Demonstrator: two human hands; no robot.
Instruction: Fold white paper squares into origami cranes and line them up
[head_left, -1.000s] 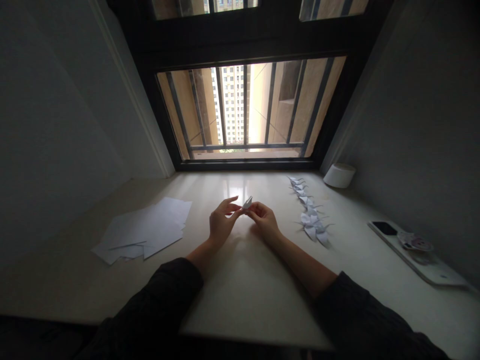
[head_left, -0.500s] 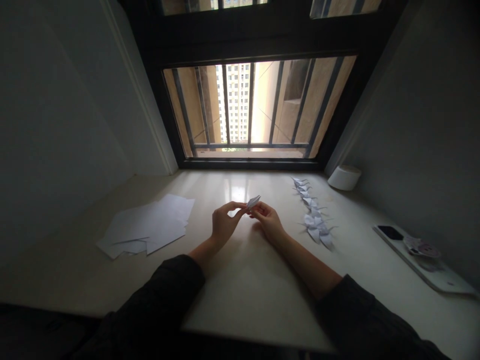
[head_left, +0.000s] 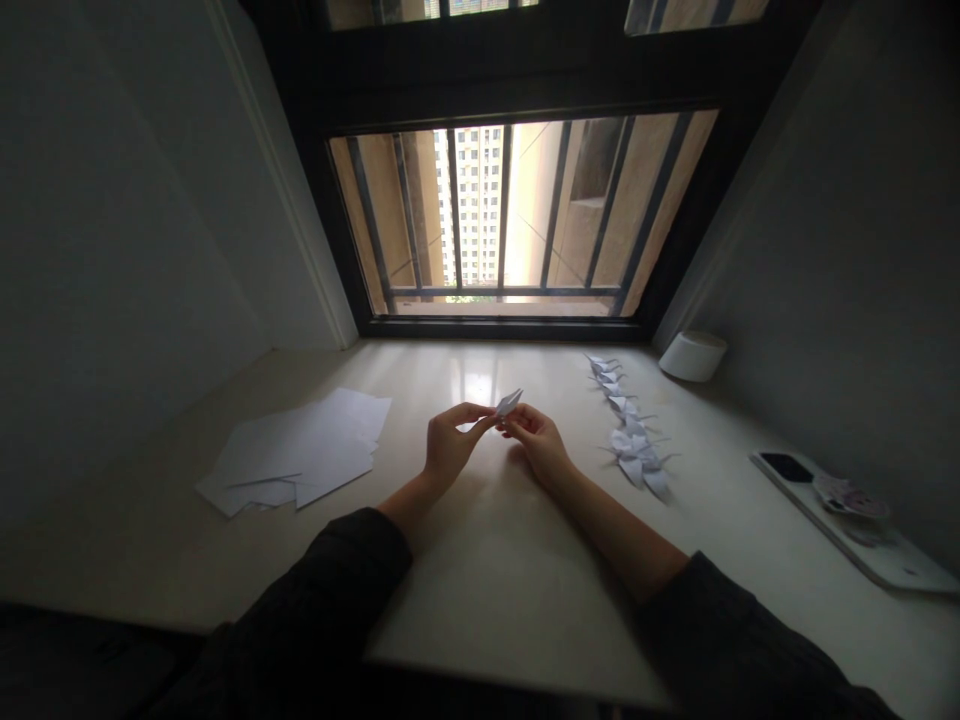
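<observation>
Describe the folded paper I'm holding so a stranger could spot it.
Below the barred window, at the middle of the pale table, left hand and right hand meet. The small folded paper is pinched between them, raised, unlike the paper cranes lying in a row.

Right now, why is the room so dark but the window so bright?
In the head view, daylight enters only through the window, leaving the walls dim; it glares on the table behind the folded paper; the wide lens bends straight lines.

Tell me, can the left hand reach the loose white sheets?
Probably yes: the left hand pinches the small folded paper, but nothing stands between it and the sheets on the table.
</observation>
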